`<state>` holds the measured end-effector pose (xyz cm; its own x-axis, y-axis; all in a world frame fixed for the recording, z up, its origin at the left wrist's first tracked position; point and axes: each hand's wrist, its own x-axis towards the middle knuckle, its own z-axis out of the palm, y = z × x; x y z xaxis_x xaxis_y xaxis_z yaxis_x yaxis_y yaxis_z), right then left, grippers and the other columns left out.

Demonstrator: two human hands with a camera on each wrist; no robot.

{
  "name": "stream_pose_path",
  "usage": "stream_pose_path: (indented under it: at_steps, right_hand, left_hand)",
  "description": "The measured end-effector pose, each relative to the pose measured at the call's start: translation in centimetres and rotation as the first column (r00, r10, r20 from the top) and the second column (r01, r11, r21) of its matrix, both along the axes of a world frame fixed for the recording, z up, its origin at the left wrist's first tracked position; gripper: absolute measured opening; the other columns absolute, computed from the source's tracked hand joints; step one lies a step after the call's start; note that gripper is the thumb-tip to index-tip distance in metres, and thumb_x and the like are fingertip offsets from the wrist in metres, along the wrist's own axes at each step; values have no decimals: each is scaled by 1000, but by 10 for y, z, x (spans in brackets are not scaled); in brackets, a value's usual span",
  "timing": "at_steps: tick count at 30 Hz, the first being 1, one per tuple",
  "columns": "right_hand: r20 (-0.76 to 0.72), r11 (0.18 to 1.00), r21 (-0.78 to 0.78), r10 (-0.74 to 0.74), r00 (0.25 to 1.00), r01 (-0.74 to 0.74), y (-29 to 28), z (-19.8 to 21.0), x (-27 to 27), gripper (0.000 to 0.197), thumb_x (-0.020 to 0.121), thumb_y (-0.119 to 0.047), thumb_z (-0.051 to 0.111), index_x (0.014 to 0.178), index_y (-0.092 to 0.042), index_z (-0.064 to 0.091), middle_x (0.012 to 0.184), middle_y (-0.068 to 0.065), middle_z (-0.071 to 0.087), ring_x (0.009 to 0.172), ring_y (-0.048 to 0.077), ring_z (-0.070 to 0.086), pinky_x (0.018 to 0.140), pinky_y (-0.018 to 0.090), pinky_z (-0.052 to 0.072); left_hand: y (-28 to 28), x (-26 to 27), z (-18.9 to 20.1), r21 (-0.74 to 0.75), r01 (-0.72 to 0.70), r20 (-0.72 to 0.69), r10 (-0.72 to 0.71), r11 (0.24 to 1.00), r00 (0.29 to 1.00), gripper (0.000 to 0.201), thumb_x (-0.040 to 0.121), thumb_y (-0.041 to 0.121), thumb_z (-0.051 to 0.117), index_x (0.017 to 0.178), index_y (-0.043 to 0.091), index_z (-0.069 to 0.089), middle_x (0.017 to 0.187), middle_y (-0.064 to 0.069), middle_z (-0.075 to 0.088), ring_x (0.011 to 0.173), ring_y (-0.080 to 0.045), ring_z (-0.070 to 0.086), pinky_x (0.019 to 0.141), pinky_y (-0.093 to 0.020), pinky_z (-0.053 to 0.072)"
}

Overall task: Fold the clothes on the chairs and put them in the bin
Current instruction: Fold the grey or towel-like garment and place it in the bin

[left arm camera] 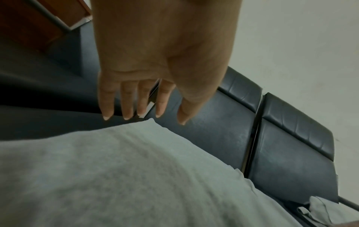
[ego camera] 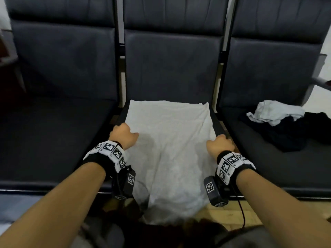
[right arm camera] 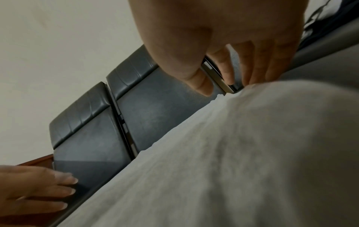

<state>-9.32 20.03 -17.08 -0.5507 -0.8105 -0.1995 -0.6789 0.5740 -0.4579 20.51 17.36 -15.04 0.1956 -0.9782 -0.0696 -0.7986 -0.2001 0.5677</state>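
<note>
Now both hands, left hand (ego camera: 123, 134) and right hand (ego camera: 219, 144), flank the white cloth (ego camera: 172, 140).

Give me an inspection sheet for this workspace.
Surface: three dark seats in a row.
Job's things: white cloth spread on the middle seat, front edge hanging off; pale garment on dark clothes, unfolded, right seat. Bin: nothing seen.
Clutter: nothing seen.
Hands: left hand at the cloth's left edge, fingers straight; right hand at its right edge, grip unclear.
Cables: one below the right wrist.
Surroundings: wooden floor.
</note>
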Motion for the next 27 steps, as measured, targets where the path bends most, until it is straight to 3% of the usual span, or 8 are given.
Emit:
stream_pose_path:
  at_steps: [4, 7, 10, 14, 17, 21, 24, 27]
  right_hand:
    - [25, 994, 90, -59, 998, 57, 23, -4, -6, 65, 89, -30, 53, 143, -2, 29, 149, 21, 25, 134, 40, 33, 107, 44, 32]
    - [67, 991, 130, -7, 998, -2, 28, -6, -16, 67, 86, -35, 60, 140, -2, 38, 144, 19, 39, 125, 37, 47, 98, 36, 45]
    - [85, 994, 105, 32, 996, -41, 38, -9, -18, 69, 83, -39, 68, 134, 1, 45, 134, 18, 52, 117, 34, 55, 82, 31, 46]
    - [118, 993, 82, 80, 990, -90, 51, -3, -15, 45, 84, -37, 68, 110, -2, 59, 108, 11, 58, 107, 34, 59, 78, 31, 48]
    - [149, 993, 49, 98, 984, -106, 50, -3, -11, 36, 79, -34, 72, 98, -5, 62, 107, 14, 65, 95, 34, 64, 81, 37, 55]
    - [200, 995, -34, 94, 975, -89, 50, -1, -3, 21, 84, -25, 64, 82, -4, 61, 95, 18, 66, 82, 36, 65, 77, 46, 59]
    - [229, 996, -78, 63, 971, -46, 51, 4, -4, 22, 87, -15, 56, 98, 2, 63, 103, 21, 65, 93, 39, 64, 83, 46, 57]
    - [219, 997, -82, 21, 975, -3, 55, 7, -12, 28, 90, -14, 54, 110, 4, 60, 108, 22, 63, 95, 38, 61, 81, 40, 54]
  left_hand:
    - [25, 13, -14, 33, -103, 104, 99, 994, 990, 53, 85, 27, 65, 126, 1, 44, 132, -23, 42, 117, -42, 44, 94, -44, 41]
    - [40, 14, -22, 86, -148, 148, 134, 985, 980, 62, 84, 27, 68, 130, -1, 37, 135, -25, 39, 122, -42, 41, 97, -45, 39]
    - [43, 15, -23, 129, -142, 159, 121, 981, 980, 67, 82, 31, 71, 130, -1, 39, 135, -24, 42, 122, -40, 44, 98, -44, 41]
    - [45, 15, -15, 172, -106, 111, 87, 979, 990, 65, 75, 36, 80, 121, -1, 53, 124, -19, 57, 111, -36, 57, 91, -41, 51]
    - [51, 11, -11, 202, -114, 120, 92, 973, 989, 62, 72, 32, 84, 117, -1, 57, 120, -18, 59, 109, -35, 58, 84, -37, 50]
    - [59, 10, -9, 175, -131, 163, 102, 976, 981, 48, 74, 26, 83, 106, -2, 59, 113, -20, 62, 97, -35, 61, 74, -37, 50]
    - [62, 14, -7, 110, -129, 174, 108, 986, 979, 26, 83, 16, 73, 94, -3, 59, 106, -22, 63, 86, -34, 58, 69, -36, 46]
    - [63, 24, -6, 68, -134, 162, 122, 989, 979, 25, 87, 8, 62, 106, -7, 59, 112, -26, 60, 98, -41, 59, 74, -39, 46]
